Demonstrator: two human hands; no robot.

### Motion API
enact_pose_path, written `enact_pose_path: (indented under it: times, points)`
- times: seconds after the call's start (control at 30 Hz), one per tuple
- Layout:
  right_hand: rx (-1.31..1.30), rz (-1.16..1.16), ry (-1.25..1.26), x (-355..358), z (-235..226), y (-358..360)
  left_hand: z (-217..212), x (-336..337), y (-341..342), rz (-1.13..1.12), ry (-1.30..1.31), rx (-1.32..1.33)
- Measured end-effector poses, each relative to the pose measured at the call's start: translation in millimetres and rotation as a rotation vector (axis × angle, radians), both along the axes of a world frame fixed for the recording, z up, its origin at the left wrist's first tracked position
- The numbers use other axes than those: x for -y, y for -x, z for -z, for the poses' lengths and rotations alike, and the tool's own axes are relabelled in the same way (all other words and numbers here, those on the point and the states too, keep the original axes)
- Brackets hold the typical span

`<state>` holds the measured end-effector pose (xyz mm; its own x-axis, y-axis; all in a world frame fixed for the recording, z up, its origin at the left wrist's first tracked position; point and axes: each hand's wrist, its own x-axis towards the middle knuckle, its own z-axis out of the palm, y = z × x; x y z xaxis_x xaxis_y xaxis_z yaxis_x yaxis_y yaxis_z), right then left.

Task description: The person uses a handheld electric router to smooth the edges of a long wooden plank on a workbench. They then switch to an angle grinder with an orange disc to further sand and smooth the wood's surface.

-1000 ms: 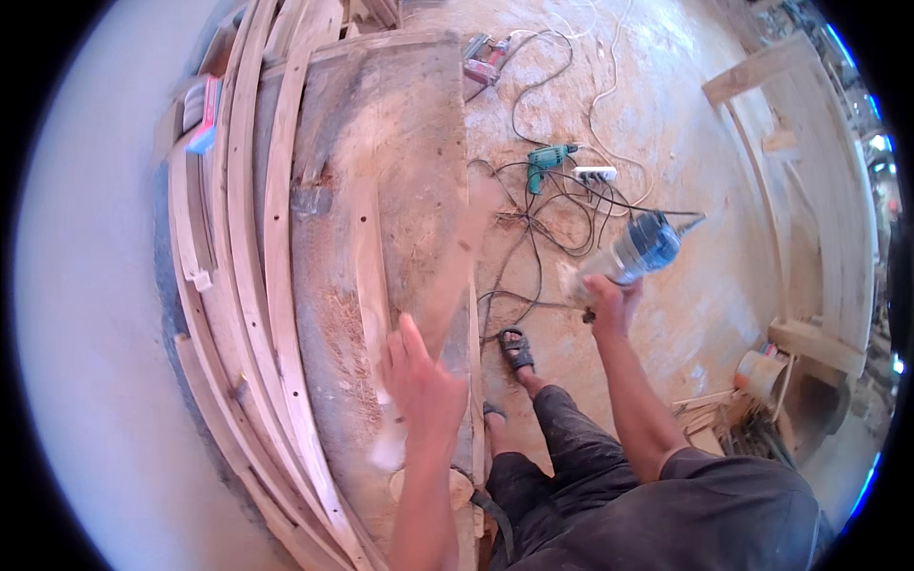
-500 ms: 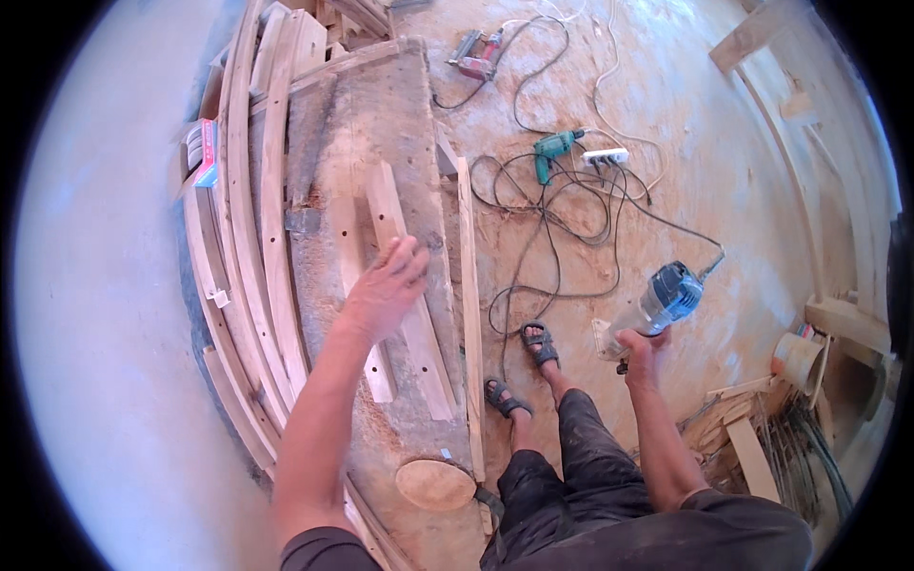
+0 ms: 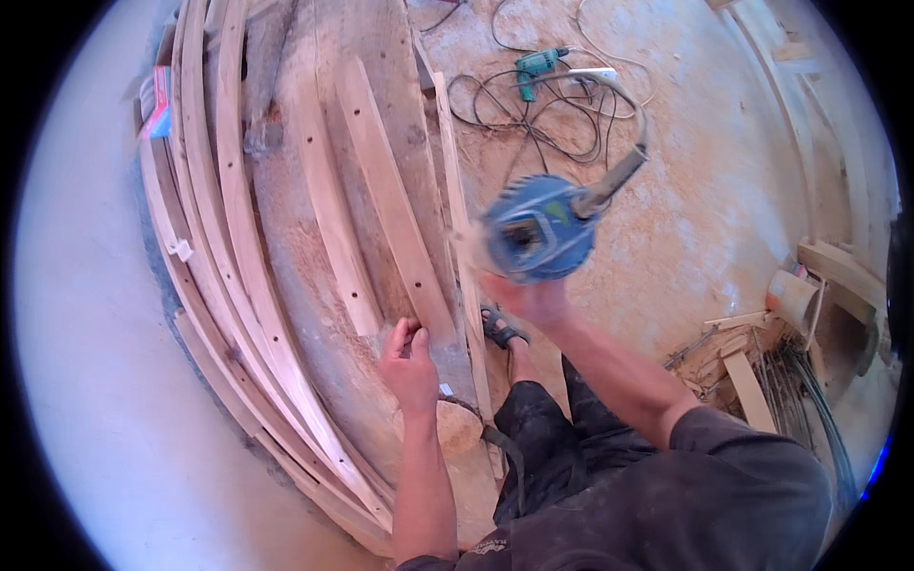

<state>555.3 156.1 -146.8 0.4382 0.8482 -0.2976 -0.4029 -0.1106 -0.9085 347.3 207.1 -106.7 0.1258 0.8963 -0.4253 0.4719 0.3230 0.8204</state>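
My right hand (image 3: 535, 303) grips a blue trim router (image 3: 547, 228), blurred by motion and held up over the wooden bench's right edge. Its cord rises from the motor end. Below the near ends of two pale wooden strips, my left hand (image 3: 411, 366) has its fingers curled in, with nothing visible in them. The left strip (image 3: 328, 209) and the right strip (image 3: 390, 200) lie side by side on the dusty bench (image 3: 286, 181), each with dark holes along it. The router's base is mostly hidden by blur.
Long wooden strips (image 3: 249, 228) are stacked along the left. A round wooden piece (image 3: 447, 428) sits at the bench's near end. A green drill (image 3: 539, 63), a white power strip (image 3: 595, 73) and tangled cords lie on the floor. A bucket (image 3: 790, 293) and wood scraps are at right.
The router has come up and left, from low at the right to over the bench edge. My left hand has drawn back from atop the strips to their near ends. The view has shifted.
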Motion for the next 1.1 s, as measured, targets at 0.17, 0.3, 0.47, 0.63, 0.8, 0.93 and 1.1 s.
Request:
enact_pose_path:
  times: [0.17, 0.3, 0.47, 0.63, 0.8, 0.93, 1.1]
  points:
    - [0.562, 0.085, -0.158, -75.1, -10.0, 31.3, 0.5, 0.2, 4.0, -0.116, 0.067, 0.174]
    - [0.920, 0.146, -0.113, -85.2, -9.0, 41.9, 7.8, 4.0, 2.3, -0.180, 0.076, 0.268]
    - [0.990, 0.137, -0.136, -70.3, -21.4, 73.7, 22.1, 5.5, 19.4, -0.224, 0.074, 0.385]
    - [0.125, 0.008, -0.139, 9.4, 30.1, 99.6, 10.7, -4.8, 23.1, -0.045, 0.204, 0.530]
    - [-0.873, 0.041, -0.124, 44.9, -19.3, 110.5, 11.7, -7.7, 40.5, 0.013, 0.205, 0.501]
    - [-0.873, 0.000, -0.152, 23.8, -43.8, 104.4, 15.7, -12.2, 42.5, 0.070, 0.217, 0.515]
    - [-0.067, -0.143, -0.135, -6.3, -29.1, 106.0, 12.5, -14.2, 41.0, 0.088, 0.220, 0.473]
